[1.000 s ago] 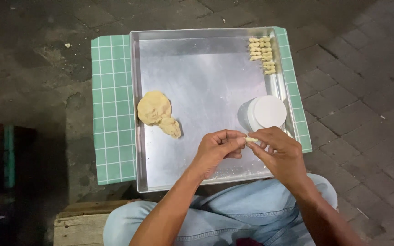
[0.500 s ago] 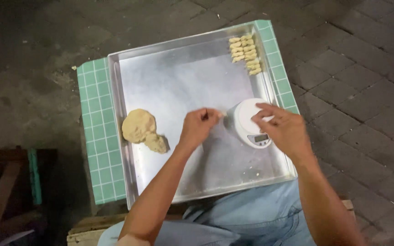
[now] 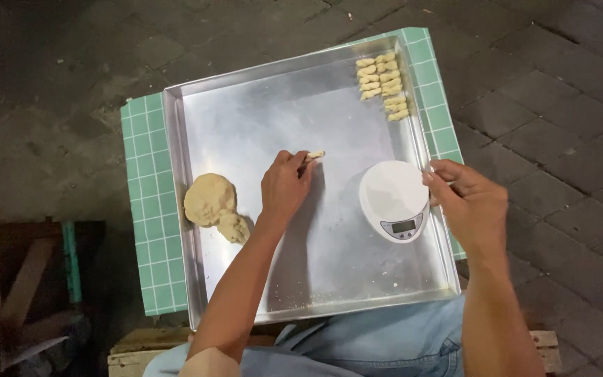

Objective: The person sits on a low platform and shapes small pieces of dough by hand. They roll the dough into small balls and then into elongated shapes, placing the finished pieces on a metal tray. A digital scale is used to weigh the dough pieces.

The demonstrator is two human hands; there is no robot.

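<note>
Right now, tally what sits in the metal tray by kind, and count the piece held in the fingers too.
Dough lump: 1
White kitchen scale: 1
Shaped dough pieces in the far-corner rows: too small to count exactly, so 1 group
Dough piece pinched by the left hand: 1
Total: 4 entries in the tray; the right hand holds nothing visible.

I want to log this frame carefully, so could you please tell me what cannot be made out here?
Head view only:
- Readout on the round white kitchen scale: too small.
- Left hand: fingers hide most of the small pale dough piece.
- Right hand: curled fingers hide any contents.
- Square metal tray: conceals what supports it.
</note>
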